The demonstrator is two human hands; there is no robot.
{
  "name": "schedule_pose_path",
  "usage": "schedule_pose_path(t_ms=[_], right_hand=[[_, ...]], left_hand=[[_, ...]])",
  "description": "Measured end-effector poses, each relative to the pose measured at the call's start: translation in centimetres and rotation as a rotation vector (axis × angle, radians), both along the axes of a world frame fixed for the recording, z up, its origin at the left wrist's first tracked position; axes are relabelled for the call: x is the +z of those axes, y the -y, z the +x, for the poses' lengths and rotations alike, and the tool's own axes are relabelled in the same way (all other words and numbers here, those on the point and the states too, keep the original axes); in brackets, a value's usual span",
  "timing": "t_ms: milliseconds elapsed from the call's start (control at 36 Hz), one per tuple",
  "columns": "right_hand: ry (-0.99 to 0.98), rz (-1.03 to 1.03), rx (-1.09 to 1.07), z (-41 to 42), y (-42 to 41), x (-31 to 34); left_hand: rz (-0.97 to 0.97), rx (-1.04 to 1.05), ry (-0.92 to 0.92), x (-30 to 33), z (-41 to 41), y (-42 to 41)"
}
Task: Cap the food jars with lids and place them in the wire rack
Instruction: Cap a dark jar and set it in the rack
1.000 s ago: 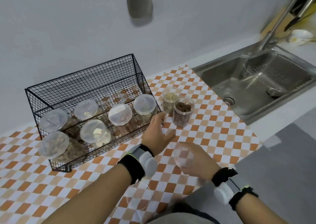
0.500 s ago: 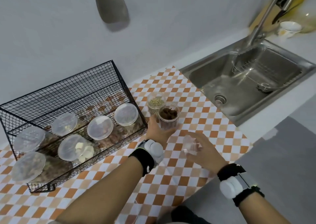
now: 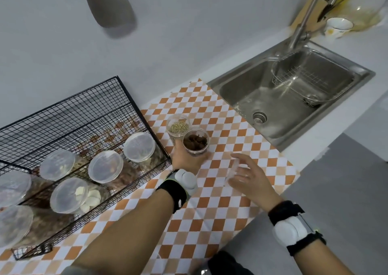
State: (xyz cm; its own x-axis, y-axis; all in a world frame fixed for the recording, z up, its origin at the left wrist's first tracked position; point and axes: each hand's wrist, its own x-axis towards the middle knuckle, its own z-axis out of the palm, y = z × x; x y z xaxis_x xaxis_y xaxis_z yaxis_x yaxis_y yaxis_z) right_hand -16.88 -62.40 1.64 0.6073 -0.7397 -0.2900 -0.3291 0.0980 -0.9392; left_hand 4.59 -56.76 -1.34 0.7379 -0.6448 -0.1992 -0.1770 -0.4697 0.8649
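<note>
Now | left hand (image 3: 184, 159) grips brown jar (image 3: 196, 141) | right hand (image 3: 249, 178) holds lid (image 3: 232, 169) | 2 uncapped, 6 racked

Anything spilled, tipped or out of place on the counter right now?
Nothing stands out. Both uncapped clear jars, seeds and brown pieces, stand upright, nothing spilled; the left hand grips the brown one. The black wire rack holds capped jars.
</note>
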Motion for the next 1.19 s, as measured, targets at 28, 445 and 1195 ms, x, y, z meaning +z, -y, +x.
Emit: schedule_pose_path(t_ms=[28, 445, 1195], right_hand=[[0.005, 0.001, -0.016, 0.0, 0.0, 0.2], [0.109, 0.018, -0.211, -0.1, -0.4, 2.2], [0.032, -0.388, 0.646, 7.2, -7.8, 9.8]], left_hand=[[-0.001, 0.002, 0.008, 0.7, -0.3, -0.2], [-0.01, -0.153, 0.048, 5.3, -2.6, -6.1], [0.057, -0.277, 0.431, 9.9, 0.5, -20.8]])
